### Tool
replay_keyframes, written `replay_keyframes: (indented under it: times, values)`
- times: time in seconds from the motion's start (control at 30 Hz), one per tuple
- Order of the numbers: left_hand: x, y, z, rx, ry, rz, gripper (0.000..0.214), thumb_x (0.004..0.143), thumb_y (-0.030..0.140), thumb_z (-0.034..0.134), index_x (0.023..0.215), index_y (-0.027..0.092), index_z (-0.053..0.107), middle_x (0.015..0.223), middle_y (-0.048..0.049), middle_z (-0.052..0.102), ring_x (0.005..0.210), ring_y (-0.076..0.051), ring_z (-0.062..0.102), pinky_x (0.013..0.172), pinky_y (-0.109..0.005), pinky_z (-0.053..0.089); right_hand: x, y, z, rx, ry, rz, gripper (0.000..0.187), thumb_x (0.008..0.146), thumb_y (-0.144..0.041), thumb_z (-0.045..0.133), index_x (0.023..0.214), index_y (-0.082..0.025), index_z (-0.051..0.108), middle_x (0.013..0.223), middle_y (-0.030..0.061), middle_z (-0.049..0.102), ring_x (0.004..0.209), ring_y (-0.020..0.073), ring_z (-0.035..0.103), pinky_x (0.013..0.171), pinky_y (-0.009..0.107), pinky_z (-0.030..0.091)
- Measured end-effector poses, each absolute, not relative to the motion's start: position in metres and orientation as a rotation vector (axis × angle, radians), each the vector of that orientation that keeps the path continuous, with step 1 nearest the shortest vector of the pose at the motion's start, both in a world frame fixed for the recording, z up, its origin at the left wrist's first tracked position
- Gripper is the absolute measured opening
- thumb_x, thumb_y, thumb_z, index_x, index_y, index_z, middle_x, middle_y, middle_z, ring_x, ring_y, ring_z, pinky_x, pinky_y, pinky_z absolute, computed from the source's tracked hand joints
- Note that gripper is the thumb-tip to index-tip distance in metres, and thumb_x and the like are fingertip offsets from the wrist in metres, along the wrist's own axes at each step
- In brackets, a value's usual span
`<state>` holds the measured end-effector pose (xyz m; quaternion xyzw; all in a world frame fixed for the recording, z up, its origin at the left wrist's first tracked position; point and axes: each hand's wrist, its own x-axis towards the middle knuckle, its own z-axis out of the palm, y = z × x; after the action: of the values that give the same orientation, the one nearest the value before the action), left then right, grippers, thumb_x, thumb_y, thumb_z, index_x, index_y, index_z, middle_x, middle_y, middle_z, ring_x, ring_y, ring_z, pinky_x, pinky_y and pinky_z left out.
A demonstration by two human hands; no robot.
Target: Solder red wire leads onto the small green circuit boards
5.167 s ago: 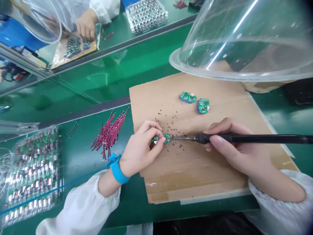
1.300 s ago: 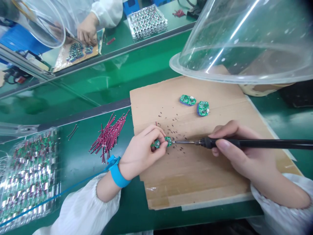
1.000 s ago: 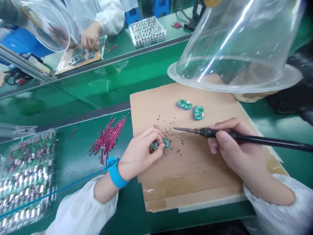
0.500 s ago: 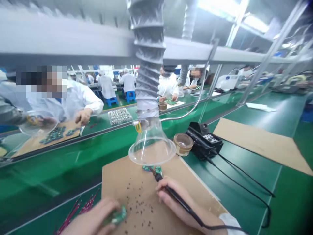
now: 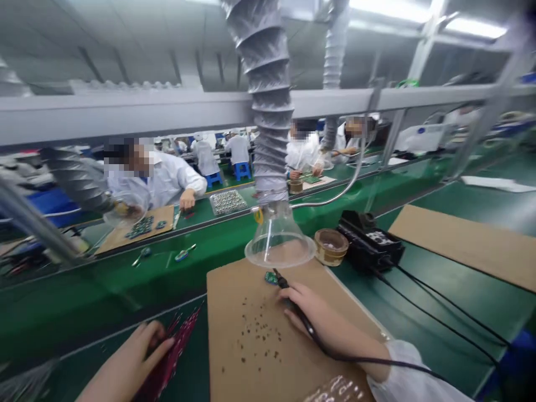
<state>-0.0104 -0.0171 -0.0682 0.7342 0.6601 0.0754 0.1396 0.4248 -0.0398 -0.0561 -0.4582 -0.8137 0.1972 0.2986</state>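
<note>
My right hand is closed round the handle of a soldering iron. The iron's tip is at a small green circuit board on a brown cardboard sheet, just below the rim of a clear fume hood. To the left, my left hand is over a bundle of dark red wires, with bent fingers and the thumb a little apart. No board shows in it. Several tiny dark bits lie scattered on the cardboard.
A round brown tub and a black soldering station with cables stand right of the hood. Another cardboard sheet lies farther right. Two small boards with leads lie on the green ledge. Co-workers sit opposite.
My left hand has let go of the green board it held and is now at the red wires. My right hand still holds the iron at the board. The view has shifted left.
</note>
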Motion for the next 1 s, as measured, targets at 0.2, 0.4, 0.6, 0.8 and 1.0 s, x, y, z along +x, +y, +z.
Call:
replay_keyframes:
  times: [0.2,0.4,0.6,0.8,1.0]
  values:
    - [0.015,-0.044,-0.06,2.075,1.873,0.339,0.032,0.101,0.047,0.041,0.088,0.022,0.056,0.088,-0.0035,0.063,0.078,-0.022,0.06,0.073,-0.032,0.043,0.405,-0.06,-0.067,-1.141,-2.248,0.726,0.024,0.103,-0.025,0.044,0.121,-0.027,0.059,0.117,0.0078,0.061,0.107,0.0226,0.063,0.095,0.041,0.053]
    - [0.011,-0.046,-0.054,2.043,1.834,0.526,0.032,0.101,0.04,0.048,0.084,0.021,0.068,0.093,-0.005,0.07,0.09,-0.023,0.064,0.083,-0.035,0.047,0.379,-0.06,-0.062,-1.037,-2.344,0.868,0.026,0.105,-0.027,0.041,0.125,-0.031,0.057,0.125,0.006,0.059,0.115,0.022,0.061,0.1,0.041,0.052]
    - [0.007,-0.047,-0.055,1.957,1.77,0.824,0.028,0.1,0.041,0.055,0.096,0.024,0.077,0.116,-0.0055,0.072,0.112,-0.024,0.064,0.103,-0.04,0.047,0.371,-0.047,-0.082,-1.037,-2.311,0.8,0.029,0.104,-0.031,0.045,0.131,-0.035,0.055,0.13,0.0057,0.059,0.117,0.0234,0.063,0.1,0.043,0.054]
    - [0.004,-0.047,-0.052,1.895,1.731,0.876,0.027,0.099,0.043,0.058,0.097,0.025,0.078,0.107,-0.0038,0.074,0.102,-0.022,0.068,0.093,-0.034,0.052,0.38,-0.048,-0.089,-1.063,-2.306,0.696,0.036,0.1,-0.031,0.054,0.136,-0.035,0.053,0.133,0.0075,0.059,0.121,0.0242,0.063,0.101,0.042,0.056]
    - [-0.008,-0.047,-0.048,1.892,1.798,0.793,0.028,0.099,0.045,0.058,0.096,0.028,0.08,0.104,-0.0028,0.075,0.099,-0.022,0.07,0.089,-0.033,0.054,0.376,-0.048,-0.097,-1.081,-2.279,0.604,0.035,0.098,-0.022,0.053,0.13,-0.034,0.058,0.125,0.0066,0.064,0.114,0.0227,0.068,0.095,0.04,0.059]
